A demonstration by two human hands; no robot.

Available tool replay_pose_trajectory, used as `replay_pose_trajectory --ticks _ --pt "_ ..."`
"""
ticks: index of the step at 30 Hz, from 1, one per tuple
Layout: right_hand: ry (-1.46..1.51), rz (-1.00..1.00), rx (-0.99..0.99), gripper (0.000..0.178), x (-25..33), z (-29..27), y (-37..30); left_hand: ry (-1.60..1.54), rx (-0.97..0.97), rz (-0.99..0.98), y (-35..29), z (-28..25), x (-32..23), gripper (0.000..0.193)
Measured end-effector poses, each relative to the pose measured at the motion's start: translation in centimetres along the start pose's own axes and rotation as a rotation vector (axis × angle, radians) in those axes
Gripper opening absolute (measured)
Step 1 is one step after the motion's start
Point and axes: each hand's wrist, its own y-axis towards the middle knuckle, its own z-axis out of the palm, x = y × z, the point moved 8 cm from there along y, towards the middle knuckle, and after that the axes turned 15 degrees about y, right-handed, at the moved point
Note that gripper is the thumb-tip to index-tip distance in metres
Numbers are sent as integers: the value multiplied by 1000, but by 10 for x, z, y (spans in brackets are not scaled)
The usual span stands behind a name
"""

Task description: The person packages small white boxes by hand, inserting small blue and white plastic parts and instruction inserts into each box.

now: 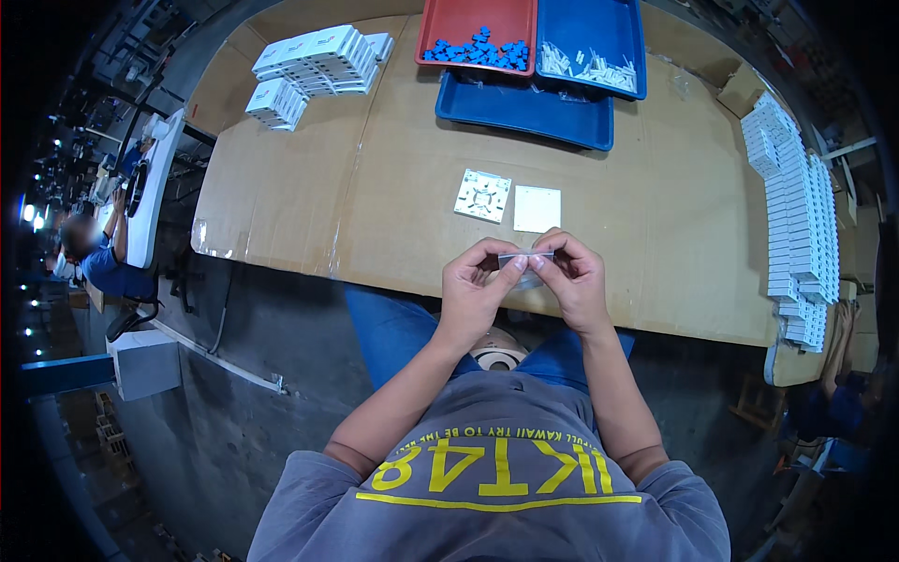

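Near the front edge of the table, my left hand point(476, 288) and my right hand point(578, 288) pinch a small clear plastic bag point(528, 279) between thumbs and fingertips. The thumbs almost meet at its upper edge; whether anything is inside cannot be made out. Just beyond my fingers lies a plain white square plate point(537, 209), flat on the cardboard. To its left is a second white square piece point(482, 196), with a molded pattern and openings facing up. The two pieces lie apart, and neither hand touches them.
Cardboard covers the table point(412, 187). At the back, a red tray point(478, 19) holds blue parts and a blue tray point(590, 33) holds white parts, above another blue tray point(524, 117). White stacks stand at the back left point(318, 58) and right edge point(796, 215). A person point(117, 262) sits far left.
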Motion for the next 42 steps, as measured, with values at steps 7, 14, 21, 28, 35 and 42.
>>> replay_pose_trajectory --ticks 7,14,21,28,35,42 --pt "-9 3 -62 9 1 -6 1 -1 -4 -24 4 4 -4 15" --pt "-6 32 -62 8 2 -12 1 50 56 -28 7 -1 1 14" --pt "17 30 -78 7 7 -17 0 182 172 -17 14 -7 -12 17" --pt "30 6 -88 8 14 -13 5 221 159 -4 14 -6 -19 26" --pt "6 53 -70 13 7 -21 7 47 82 -99 19 1 -5 30" --pt "-209 84 97 17 7 -13 8 -218 282 -519 4 -8 88 29"
